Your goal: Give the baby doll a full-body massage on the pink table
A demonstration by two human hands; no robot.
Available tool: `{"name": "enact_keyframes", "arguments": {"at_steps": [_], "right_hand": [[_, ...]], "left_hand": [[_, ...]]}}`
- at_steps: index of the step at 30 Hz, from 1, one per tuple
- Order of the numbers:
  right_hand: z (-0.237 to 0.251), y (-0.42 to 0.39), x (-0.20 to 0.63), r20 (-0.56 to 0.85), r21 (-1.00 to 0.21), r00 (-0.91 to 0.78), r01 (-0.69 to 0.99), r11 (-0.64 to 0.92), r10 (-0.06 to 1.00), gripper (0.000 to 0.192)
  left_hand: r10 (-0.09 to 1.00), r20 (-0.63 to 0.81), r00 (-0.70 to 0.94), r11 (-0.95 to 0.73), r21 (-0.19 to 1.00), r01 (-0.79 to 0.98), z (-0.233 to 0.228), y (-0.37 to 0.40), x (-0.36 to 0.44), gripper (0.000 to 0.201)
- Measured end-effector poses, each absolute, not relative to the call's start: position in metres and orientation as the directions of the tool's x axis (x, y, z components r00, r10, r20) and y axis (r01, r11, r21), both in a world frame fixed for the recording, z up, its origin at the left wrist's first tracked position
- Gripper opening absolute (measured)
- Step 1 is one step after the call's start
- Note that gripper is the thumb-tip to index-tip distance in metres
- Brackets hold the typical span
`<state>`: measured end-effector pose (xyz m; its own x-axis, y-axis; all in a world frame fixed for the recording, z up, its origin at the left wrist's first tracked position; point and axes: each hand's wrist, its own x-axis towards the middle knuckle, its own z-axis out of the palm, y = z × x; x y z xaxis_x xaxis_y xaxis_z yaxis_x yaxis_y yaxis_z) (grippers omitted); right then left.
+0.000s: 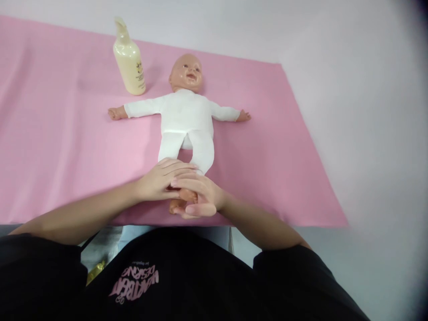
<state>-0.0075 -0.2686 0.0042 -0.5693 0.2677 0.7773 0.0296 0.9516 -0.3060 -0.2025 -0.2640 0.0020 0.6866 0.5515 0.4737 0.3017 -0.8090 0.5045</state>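
Note:
A baby doll [187, 111] with a bald head and a white cloth body lies on its back, arms spread out and feet toward me. My left hand [159, 180] is closed round the doll's lower legs, its fingers reaching across the top of them. My right hand [202, 194] wraps round the ankles and feet, with the thumb below. Between my hands the doll's bare feet [177, 205] show in part. The fingers of both hands overlap, so the doll's lower legs are mostly hidden.
A pump bottle [131, 69] of pale yellow liquid stands beyond the doll's arm, to the left of its head. Pink cloth [267, 147] covers the table, whose front edge runs close to my body. A white wall [354, 111] borders the back and right.

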Motion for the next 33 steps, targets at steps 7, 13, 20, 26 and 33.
{"name": "enact_keyframes", "arguments": {"at_steps": [7, 13, 20, 26, 33], "right_hand": [[0.002, -0.246, 0.004, 0.837, -0.152, -0.506, 0.152, 0.977, 0.209, 0.048], [0.008, -0.248, 0.006, 0.728, -0.195, -0.621, 0.217, 0.957, 0.289, 0.044], [0.016, -0.256, 0.004, 0.734, -0.187, -0.645, 0.107, 0.977, 0.211, 0.013], [0.024, -0.257, 0.010, 0.624, -0.295, -0.737, 0.089, 0.951, 0.262, 0.009], [0.034, -0.251, 0.011, 0.341, -0.684, -0.875, 0.020, 0.730, 0.344, 0.007]], "left_hand": [[0.635, 0.517, 0.574, -0.729, 0.647, 0.224, -0.004, -0.262, -0.205, 0.076], [0.695, 0.518, 0.498, -0.695, 0.660, 0.284, -0.008, -0.261, -0.205, 0.100], [0.720, 0.410, 0.559, -0.678, 0.587, 0.443, 0.000, -0.259, -0.204, 0.086], [0.719, 0.402, 0.567, -0.681, 0.570, 0.460, -0.003, -0.253, -0.206, 0.093], [0.645, 0.383, 0.661, -0.734, 0.550, 0.398, -0.015, -0.233, -0.215, 0.088]]}}
